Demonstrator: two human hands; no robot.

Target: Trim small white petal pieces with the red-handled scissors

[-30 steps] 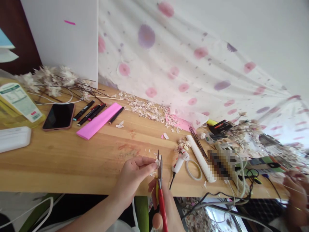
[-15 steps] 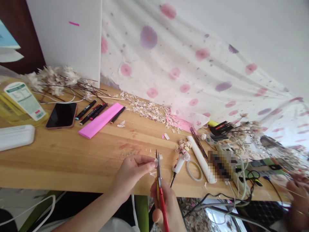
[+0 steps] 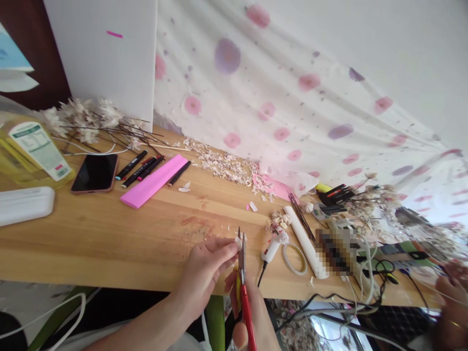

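Over the front part of the table, my left hand [image 3: 210, 265] pinches a small white piece of paper [image 3: 238, 241] between thumb and fingertips. My right hand [image 3: 256, 307] is wrapped round a pair of scissors [image 3: 242, 258] with red and yellow handles. Their blades point away from me, slightly parted, right beside the white piece. Whether the blades touch the paper is hard to make out. A few tiny white scraps [image 3: 227, 227] lie on the wood just past my fingertips.
A glue gun [image 3: 271, 247], a tape roll [image 3: 294, 259] and a white paper roll [image 3: 305, 239] lie to the right. Folded pink paper [image 3: 155, 181], markers [image 3: 131, 165] and a phone [image 3: 94, 173] are at left. Paper scraps [image 3: 226, 165] line the back. Another person's hand [image 3: 451, 287] shows far right.
My left hand has rolled slightly, its fingers now curled more under the white piece. The scissors stay beside the paper, their blades parted a little more. The whole view has shifted slightly.
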